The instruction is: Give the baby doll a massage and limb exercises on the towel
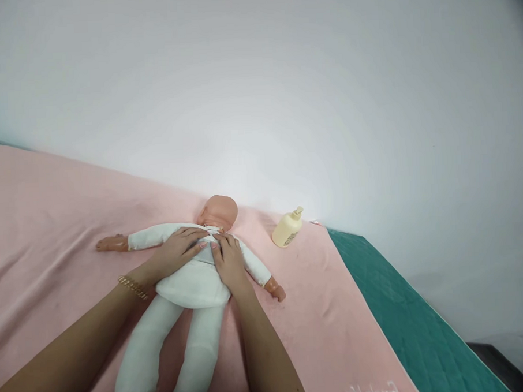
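A baby doll in white clothes [196, 285] lies with its arms spread and its head toward the wall. My left hand [179, 251], with a gold bracelet on the wrist, rests flat on the left side of the doll's chest. My right hand [228, 258] lies on the other side of the chest, its fingers pointing toward the neck. The fingertips of both hands nearly meet over a greyish patch on the chest. Neither hand grips anything. The doll's feet are cut off or barely show at the bottom edge.
A pale yellow pump bottle [286, 228] stands right of the doll's head. The pink blanket [319, 320] lies over a green quilted surface [391, 288]. Behind is a white wall [257, 103]. A dark edge [498, 359] shows at the lower right.
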Motion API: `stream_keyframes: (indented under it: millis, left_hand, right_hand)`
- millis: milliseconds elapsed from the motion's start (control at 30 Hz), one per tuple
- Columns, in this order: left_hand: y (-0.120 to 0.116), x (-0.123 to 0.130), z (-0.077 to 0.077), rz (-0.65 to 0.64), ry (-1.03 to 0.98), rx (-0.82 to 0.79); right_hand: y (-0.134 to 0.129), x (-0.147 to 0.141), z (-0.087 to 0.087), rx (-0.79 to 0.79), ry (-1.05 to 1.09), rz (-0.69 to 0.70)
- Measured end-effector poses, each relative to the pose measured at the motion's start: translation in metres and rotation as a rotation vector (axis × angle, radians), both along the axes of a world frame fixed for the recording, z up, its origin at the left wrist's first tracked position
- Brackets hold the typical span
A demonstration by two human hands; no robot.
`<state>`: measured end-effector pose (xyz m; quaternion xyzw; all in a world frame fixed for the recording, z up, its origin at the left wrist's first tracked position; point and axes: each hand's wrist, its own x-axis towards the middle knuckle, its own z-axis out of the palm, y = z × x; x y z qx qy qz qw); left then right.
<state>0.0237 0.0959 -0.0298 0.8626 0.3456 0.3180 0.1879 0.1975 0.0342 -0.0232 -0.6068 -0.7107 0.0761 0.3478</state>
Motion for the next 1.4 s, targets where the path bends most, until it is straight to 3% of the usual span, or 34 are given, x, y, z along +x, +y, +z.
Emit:
stream_keyframes:
  millis: [433,600,833,967,1067,1267,1400]
  left_hand:
    - [-0.001,0.001,0.004,-0.009,-0.078,-0.084]
    - [-0.003,-0.006,0.02,0.005,-0.196,-0.133]
    - [0.006,-0.046,0.046,0.056,0.079,-0.268]
    - [0.011,-0.06,0.044,0.038,0.142,-0.447]
    - [0.014,-0.062,0.042,0.064,0.11,-0.46]
    - [0.016,-0.068,0.047,0.185,-0.042,-0.533]
    - [0.016,-0.081,0.049,0.177,-0.09,-0.654]
  right_hand:
    - [0.0,0.002,-0.003,0.016,0.033,0.005]
    - [-0.005,0.002,0.0,0.002,0.082,0.017]
    - [-0.011,-0.002,0.01,-0.002,0.208,-0.004]
    - [-0.008,-0.003,0.01,-0.024,0.338,-0.083]
    - [-0.002,-0.005,0.01,-0.033,0.362,-0.173]
    - [0.019,-0.011,0.019,-0.048,0.213,-0.34]
    - [0.03,-0.014,0.015,-0.002,0.143,-0.333]
